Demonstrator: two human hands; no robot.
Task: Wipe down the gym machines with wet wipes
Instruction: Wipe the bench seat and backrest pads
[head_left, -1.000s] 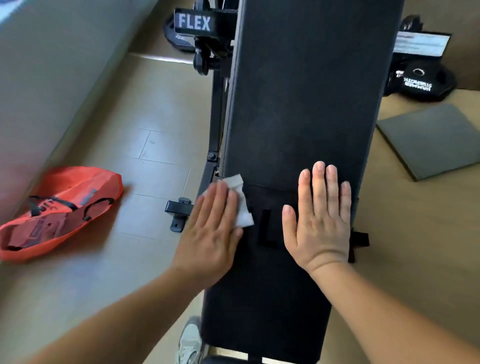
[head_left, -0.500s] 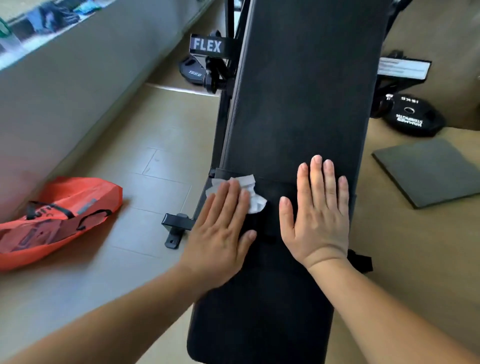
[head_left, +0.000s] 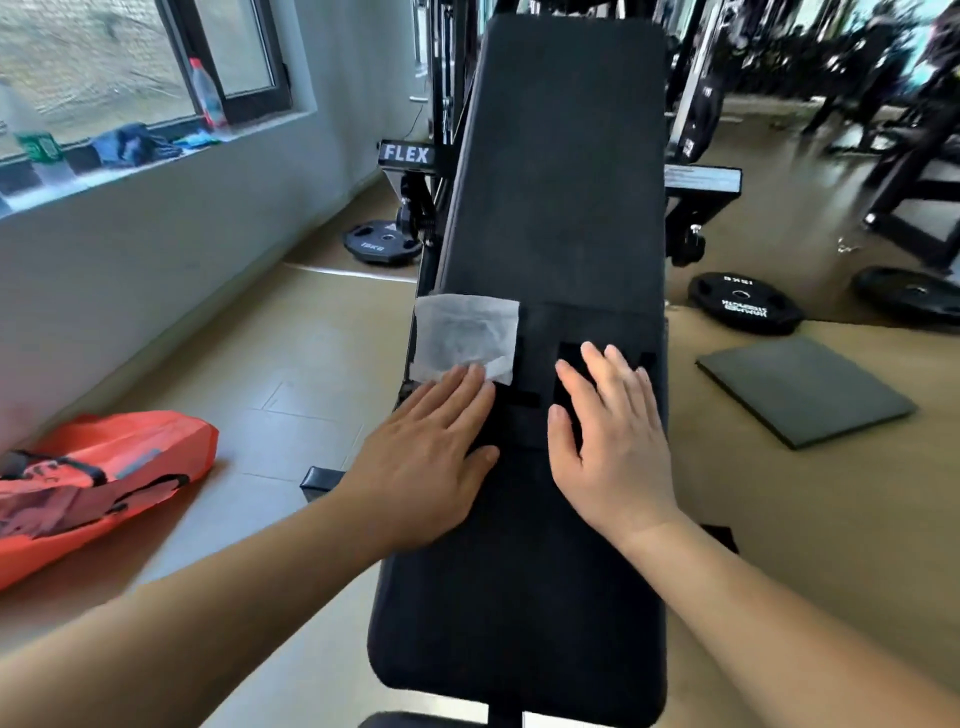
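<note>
both hands lie flat, fingers straight, on the black bench (head_left: 561, 156). the left hand (head_left: 426, 462) presses its fingertips on the near edge of the white wipe (head_left: 465, 338), spread at the bench's left edge. the right hand (head_left: 605, 441) rests bare by the right edge. an orange bag (head_left: 98, 467) lies on the floor, left.

Left hand (head_left: 431, 457), right hand (head_left: 608, 441) flat.
</note>
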